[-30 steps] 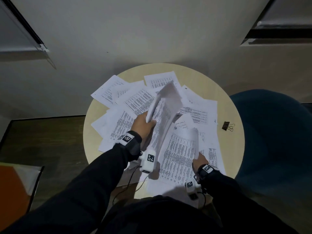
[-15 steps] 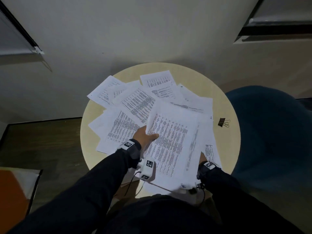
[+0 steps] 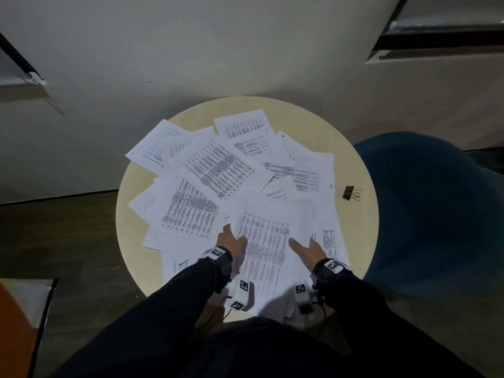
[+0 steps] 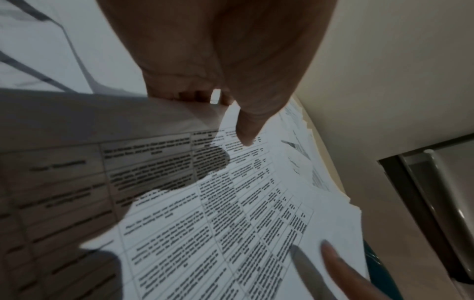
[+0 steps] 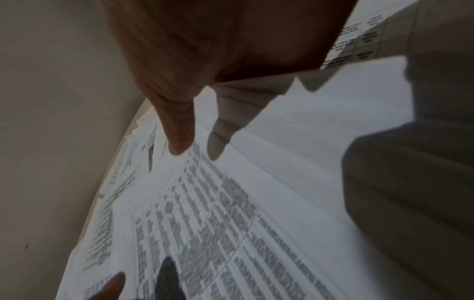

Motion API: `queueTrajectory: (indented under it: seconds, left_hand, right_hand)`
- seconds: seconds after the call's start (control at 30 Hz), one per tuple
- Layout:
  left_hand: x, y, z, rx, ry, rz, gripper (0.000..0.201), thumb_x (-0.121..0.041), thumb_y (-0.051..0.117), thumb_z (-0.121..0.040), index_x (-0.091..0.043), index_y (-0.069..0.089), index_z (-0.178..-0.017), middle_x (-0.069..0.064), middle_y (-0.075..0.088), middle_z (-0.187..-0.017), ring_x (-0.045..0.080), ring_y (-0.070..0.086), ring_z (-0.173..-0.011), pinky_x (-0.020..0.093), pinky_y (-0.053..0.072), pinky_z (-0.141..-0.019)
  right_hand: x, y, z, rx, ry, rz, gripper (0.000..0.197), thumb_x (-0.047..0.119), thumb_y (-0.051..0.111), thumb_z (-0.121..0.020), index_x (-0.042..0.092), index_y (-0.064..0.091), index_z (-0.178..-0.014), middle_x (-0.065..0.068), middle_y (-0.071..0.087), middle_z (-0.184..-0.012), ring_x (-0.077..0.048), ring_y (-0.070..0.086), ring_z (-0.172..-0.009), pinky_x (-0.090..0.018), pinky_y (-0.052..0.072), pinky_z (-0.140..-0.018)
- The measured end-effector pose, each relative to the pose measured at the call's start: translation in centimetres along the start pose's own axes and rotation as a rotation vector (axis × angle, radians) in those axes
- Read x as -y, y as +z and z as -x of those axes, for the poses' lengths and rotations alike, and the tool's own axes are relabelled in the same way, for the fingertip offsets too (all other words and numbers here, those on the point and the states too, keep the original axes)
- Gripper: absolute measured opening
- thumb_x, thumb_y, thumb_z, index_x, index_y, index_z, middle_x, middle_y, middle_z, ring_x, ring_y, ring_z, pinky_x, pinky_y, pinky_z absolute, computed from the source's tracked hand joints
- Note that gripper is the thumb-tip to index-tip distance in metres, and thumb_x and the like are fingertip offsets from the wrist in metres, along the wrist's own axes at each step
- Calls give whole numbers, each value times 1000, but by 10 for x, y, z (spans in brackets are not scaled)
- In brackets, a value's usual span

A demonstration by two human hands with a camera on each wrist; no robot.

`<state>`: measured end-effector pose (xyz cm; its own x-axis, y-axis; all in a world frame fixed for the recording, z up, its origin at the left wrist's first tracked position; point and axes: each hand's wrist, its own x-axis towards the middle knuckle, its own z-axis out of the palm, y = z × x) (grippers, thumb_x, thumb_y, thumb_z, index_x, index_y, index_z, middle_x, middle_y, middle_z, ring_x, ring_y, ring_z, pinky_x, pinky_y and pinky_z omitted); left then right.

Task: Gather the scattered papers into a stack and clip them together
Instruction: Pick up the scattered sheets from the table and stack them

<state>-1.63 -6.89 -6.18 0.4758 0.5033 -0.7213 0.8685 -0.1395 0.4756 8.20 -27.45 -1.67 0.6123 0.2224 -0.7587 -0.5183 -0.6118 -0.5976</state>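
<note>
- Two hands frame a partly gathered stack (image 3: 266,241) of printed papers at the near edge of a round table (image 3: 351,227), seen from the head camera. The left hand (image 3: 231,238) grips the stack's left edge, thumb on top and fingers hidden beneath; the right hand (image 3: 309,248) has its thumb on the right side, with its fingers out of sight under the sheets. More loose papers (image 3: 218,170) fan out beyond and to the left of the grip. A black binder clip (image 3: 350,192) lies on bare wood, well off to the right of the right hand.
- From the left wrist, the left thumb (image 4: 246,125) points down onto the printed top sheet (image 4: 231,213), fingers tucked under its raised edge.
- From the right wrist, the right thumb (image 5: 179,130) touches the top page; the other fingers cannot be made out.
</note>
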Motion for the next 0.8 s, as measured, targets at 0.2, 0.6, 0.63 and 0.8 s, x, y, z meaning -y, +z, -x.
queueTrajectory:
  seconds: [0.2,0.6,0.63,0.8]
  left_hand:
    - [-9,14,-27,56,0,-128,68,-60,39,-77,-16,56,-125,19,56,-127,37,56,-112,45,47,-98]
    - [-47,-43,-76,-315,-233,149,86,-40,60,-92,6,14,-149,23,32,-151,35,37,-138,46,32,-109]
    - [-50,-47,-84,-349,-252,171,88,-41,61,-91,5,13,-149,23,31,-151,35,36,-138,46,31,-110]
    - [-63,-61,-108,-385,-302,149,86,-52,54,-87,0,23,-149,21,34,-149,37,40,-134,44,35,-107]
  right_hand:
    - [-5,1,-24,-38,-33,241,54,15,68,-89,4,46,-136,-14,57,-131,-32,55,-120,-35,43,-95]
    - [-19,2,-73,-42,8,511,28,7,65,-83,-1,59,-109,-17,68,-94,-30,65,-86,-37,55,-74]
    - [-22,3,-79,-47,8,548,28,12,64,-83,-2,59,-107,-20,69,-97,-32,66,-89,-39,56,-77]
    - [-28,5,-90,-17,26,550,18,20,63,-83,11,56,-97,-15,66,-92,-32,66,-86,-38,55,-76]
